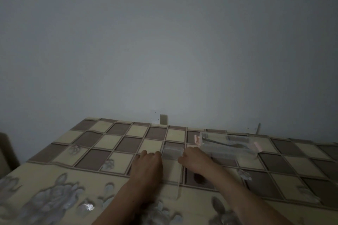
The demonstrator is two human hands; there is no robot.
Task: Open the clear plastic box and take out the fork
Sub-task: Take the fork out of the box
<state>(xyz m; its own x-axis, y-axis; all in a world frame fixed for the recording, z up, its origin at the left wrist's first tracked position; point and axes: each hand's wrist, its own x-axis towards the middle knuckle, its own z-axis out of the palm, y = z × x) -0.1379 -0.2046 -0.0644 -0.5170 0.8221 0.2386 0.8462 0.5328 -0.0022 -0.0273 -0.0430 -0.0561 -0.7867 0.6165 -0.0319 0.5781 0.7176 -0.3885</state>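
A clear plastic box (228, 151) with pink latches at both ends stands at the back right of the table. A metal fork (225, 144) lies lengthwise inside it. No lid shows on top of the box. A long clear lid (172, 152) lies in front of me, pointing away, and its far end sits between my hands. My left hand (148, 162) has its fingers curled against the lid's left edge. My right hand (195, 159) grips the right edge, just short of the box. The frame is dim and blurred.
The table (117, 144) wears a checked brown and cream cloth with a flower print near me. Its far edge meets a plain grey wall (164, 42). A chair back (7, 151) shows at the left edge.
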